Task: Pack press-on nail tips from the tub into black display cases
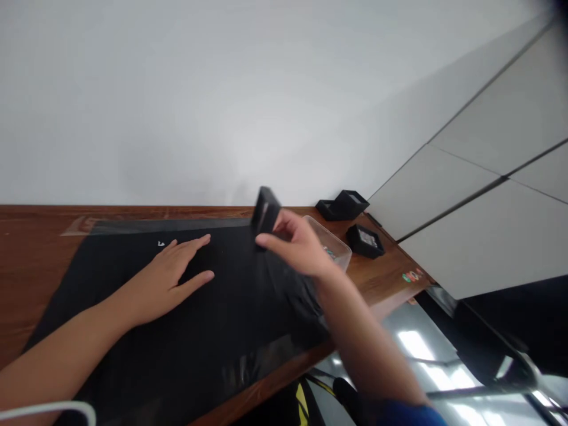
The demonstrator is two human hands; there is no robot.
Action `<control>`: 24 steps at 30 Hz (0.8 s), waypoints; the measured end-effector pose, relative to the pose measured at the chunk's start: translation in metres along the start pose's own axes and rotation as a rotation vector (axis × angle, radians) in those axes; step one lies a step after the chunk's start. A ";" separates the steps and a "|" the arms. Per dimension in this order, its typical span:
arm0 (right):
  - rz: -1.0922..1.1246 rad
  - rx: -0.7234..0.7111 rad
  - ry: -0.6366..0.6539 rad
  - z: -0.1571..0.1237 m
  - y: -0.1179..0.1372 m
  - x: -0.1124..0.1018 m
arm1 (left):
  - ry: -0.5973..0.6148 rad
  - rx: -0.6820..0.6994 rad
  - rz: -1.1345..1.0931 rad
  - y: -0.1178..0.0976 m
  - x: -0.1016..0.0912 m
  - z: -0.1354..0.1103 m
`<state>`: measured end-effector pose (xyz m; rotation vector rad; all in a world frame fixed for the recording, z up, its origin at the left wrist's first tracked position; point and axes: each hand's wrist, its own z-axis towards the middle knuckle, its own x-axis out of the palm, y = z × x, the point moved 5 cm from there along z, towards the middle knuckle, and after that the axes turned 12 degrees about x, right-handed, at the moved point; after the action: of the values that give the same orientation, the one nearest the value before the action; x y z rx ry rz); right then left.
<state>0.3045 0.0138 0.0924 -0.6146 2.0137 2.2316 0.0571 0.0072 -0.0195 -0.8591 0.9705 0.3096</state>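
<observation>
My right hand [298,244] is raised above the black mat [186,331] and pinches a small black box [265,212], held tilted on edge between thumb and fingers. My left hand [171,275] lies flat on the mat, fingers stretched out and spread, holding nothing. A clear plastic container [333,244] sits just behind my right hand, partly hidden by it.
The mat covers a brown wooden table [31,254] against a white wall. Two more small black boxes [344,205] stand at the table's far right corner, and another [364,241] lies beside the container. Coloured stickers [412,275] mark the right edge. Glossy floor lies below.
</observation>
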 end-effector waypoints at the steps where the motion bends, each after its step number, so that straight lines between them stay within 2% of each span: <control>1: 0.067 -0.023 0.050 -0.002 -0.002 0.023 | -0.039 0.025 -0.027 -0.004 -0.002 0.000; 3: 0.056 -0.089 0.148 -0.005 -0.007 0.058 | -0.114 0.044 -0.138 -0.007 -0.006 -0.001; 5: -0.036 -0.174 0.178 -0.006 -0.011 0.076 | -0.176 0.067 -0.286 -0.009 -0.009 -0.001; 8: -0.227 -0.327 0.194 -0.008 -0.016 0.084 | -0.232 0.106 -0.436 -0.012 -0.013 0.001; 11: -0.382 -0.432 0.213 -0.012 -0.020 0.085 | -0.234 0.117 -0.451 -0.018 -0.014 0.003; 15: -0.521 -0.401 0.167 -0.016 -0.027 0.085 | -0.267 0.108 -0.351 -0.031 -0.013 0.003; 18: -0.506 -0.352 0.178 -0.018 -0.027 0.082 | -0.299 0.178 -0.203 -0.043 -0.016 0.002; 21: -0.344 -0.315 0.277 -0.019 -0.024 0.076 | -0.292 0.233 -0.096 -0.050 -0.019 0.002; 24: -0.073 -0.193 0.425 -0.018 -0.024 0.072 | -0.279 0.225 -0.040 -0.051 -0.022 0.002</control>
<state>0.2507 -0.0158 0.0444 -1.2553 1.9040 2.4294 0.0759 -0.0207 0.0245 -0.6100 0.7117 0.2714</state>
